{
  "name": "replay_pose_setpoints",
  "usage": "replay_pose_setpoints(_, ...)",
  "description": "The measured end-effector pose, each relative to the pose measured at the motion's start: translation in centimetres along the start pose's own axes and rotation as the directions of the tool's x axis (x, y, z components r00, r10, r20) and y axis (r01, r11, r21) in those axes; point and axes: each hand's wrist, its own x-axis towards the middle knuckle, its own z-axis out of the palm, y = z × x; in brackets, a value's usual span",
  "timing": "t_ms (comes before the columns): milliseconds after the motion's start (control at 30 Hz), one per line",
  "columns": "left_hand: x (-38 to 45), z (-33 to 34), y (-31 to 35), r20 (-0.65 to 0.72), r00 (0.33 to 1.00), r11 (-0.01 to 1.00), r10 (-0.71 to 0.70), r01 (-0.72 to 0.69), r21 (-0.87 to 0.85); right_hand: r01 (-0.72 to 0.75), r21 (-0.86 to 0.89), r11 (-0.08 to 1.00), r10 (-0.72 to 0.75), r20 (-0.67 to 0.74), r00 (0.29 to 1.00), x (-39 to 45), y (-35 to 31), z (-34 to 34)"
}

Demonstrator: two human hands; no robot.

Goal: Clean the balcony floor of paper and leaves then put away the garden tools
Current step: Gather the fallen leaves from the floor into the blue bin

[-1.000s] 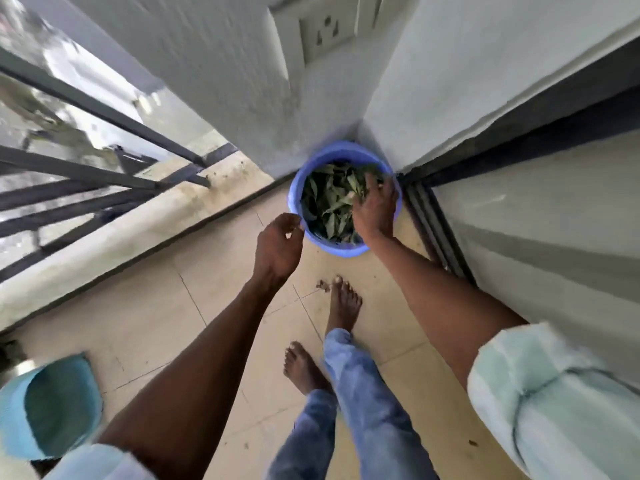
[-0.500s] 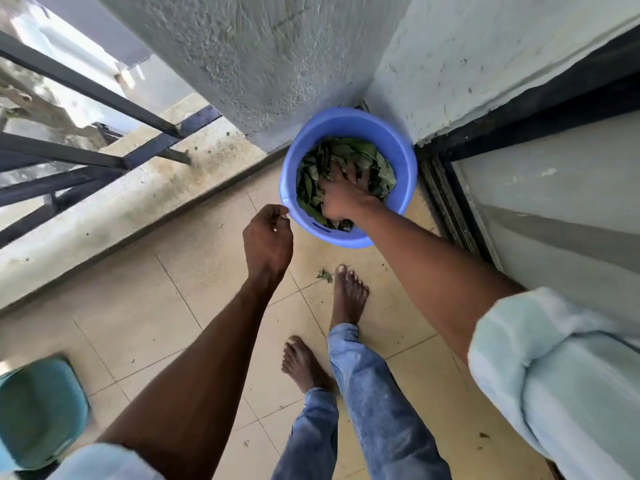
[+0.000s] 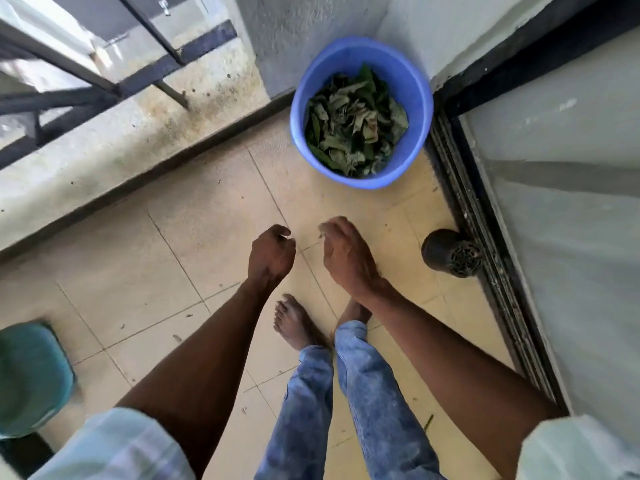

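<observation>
A blue bucket (image 3: 414,88) stands in the far corner of the balcony, partly filled with green and dried leaves (image 3: 353,126). My left hand (image 3: 272,254) and my right hand (image 3: 346,258) hang side by side over the tiled floor, well short of the bucket. The fingers of both are loosely curled and hold nothing I can make out. A tiny scrap shows at my right fingertips; I cannot tell whether it lies on the floor. My bare feet and jeans are below the hands.
A black round object with a grille (image 3: 452,252) lies by the sliding door track (image 3: 485,237) on the right. A teal container (image 3: 31,379) sits at the left edge. The railing and ledge (image 3: 104,143) run along the left. Small leaf bits (image 3: 177,338) dot the tiles.
My right hand has come out of the bucket and drawn back beside my left hand. The view has pulled away from the corner, so the bucket now sits farther off.
</observation>
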Motion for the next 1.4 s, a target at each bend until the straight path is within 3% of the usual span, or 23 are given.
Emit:
replay_pose_setpoints(100,0.2,1.8,-4.0,0.047,0.998,0.999,-0.046,0.045,0.021,-0.235,-0.148,0.961,0.271,0.318,0.909,-2.1,3.9,4.8)
replay_pose_setpoints(167,1.1,3.4,-6.4,0.060,0.996,0.997,-0.071,0.069,0.037,-0.259,-0.262,0.930,0.352,0.424,0.834,-2.0,6.0,7.8)
replay_pose_setpoints(200,1.6,3.9,-7.1,0.053,0.996,0.997,-0.072,0.071,0.028,-0.257,-0.281,0.925,0.359,0.424,0.831,-1.4,6.6,8.7)
replay_pose_setpoints(267,2.0,4.1,-7.2,0.052,0.997,0.998,-0.064,0.063,0.018,-0.176,-0.318,0.932,0.302,0.410,0.861,-0.3,7.2,9.6)
replay_pose_setpoints(400,4.3,6.2,-8.8,0.087,0.995,0.997,-0.041,0.034,0.072,0.240,-0.383,0.892,-0.070,0.407,0.911,0.7,10.2,13.3)
replay_pose_setpoints(467,5.0,6.9,-9.3,0.101,0.994,0.996,-0.034,0.025,0.084,0.337,-0.377,0.863,-0.201,0.356,0.913,0.8,11.9,13.8)
replay_pose_setpoints(533,5.3,7.3,-9.6,0.093,0.995,0.996,-0.024,0.016,0.083,0.206,-0.228,0.952,-0.142,0.265,0.954,1.4,12.9,13.9)
replay_pose_setpoints(600,5.0,7.9,-9.6,0.097,0.995,0.997,-0.027,0.019,0.079,-0.125,-0.031,0.992,0.127,0.098,0.987,1.6,13.1,13.1)
replay_pose_setpoints(667,4.5,8.6,-9.4,0.111,0.993,0.997,-0.042,0.034,0.070,-0.385,0.121,0.915,0.388,-0.005,0.922,1.4,13.1,11.9)
replay_pose_setpoints(767,3.5,9.7,-9.1,0.135,0.988,0.996,-0.069,0.060,0.073,-0.452,0.115,0.884,0.451,0.037,0.892,-0.6,13.4,10.6)
replay_pose_setpoints(867,2.6,10.7,-8.9,0.148,0.985,0.994,-0.086,0.075,0.079,-0.373,-0.015,0.928,0.371,0.164,0.914,-3.9,14.0,12.2)
replay_pose_setpoints(967,2.5,11.6,-9.3,0.154,0.985,0.994,-0.084,0.071,0.084,-0.276,-0.095,0.957,0.290,0.207,0.934,-6.1,14.4,14.7)
replay_pose_setpoints(1133,3.0,12.6,-10.2,0.146,0.985,0.992,-0.089,0.076,0.096,0.127,-0.234,0.964,-0.083,0.191,0.978,-7.7,15.0,16.2)
replay_pose_setpoints(1200,2.9,12.6,-10.0,0.140,0.986,0.992,-0.089,0.075,0.105,0.165,-0.234,0.958,-0.111,0.227,0.967,-7.6,15.4,16.2)
replay_pose_setpoints(1233,2.8,12.6,-9.8,0.134,0.987,0.991,-0.090,0.075,0.111,0.097,-0.208,0.973,-0.050,0.218,0.975,-7.2,15.2,15.9)
replay_pose_setpoints(1300,2.7,12.4,-9.1,0.130,0.987,0.989,-0.099,0.083,0.123,-0.247,-0.072,0.966,0.256,0.151,0.955,-6.2,14.9,15.0)
replay_pose_setpoints(1333,2.4,12.1,-8.5,0.129,0.987,0.988,-0.099,0.082,0.128,-0.469,0.056,0.881,0.459,0.132,0.878,-5.5,14.7,14.0)
replay_pose_setpoints(1367,2.2,11.8,-8.0,0.121,0.988,0.989,-0.091,0.075,0.131,-0.654,0.215,0.725,0.633,0.166,0.756,-4.7,14.5,12.6)
replay_pose_setpoints(1400,1.8,11.3,-7.2,0.104,0.992,0.990,-0.076,0.063,0.125,-0.737,0.353,0.576,0.719,0.210,0.662,-3.9,14.1,10.7)
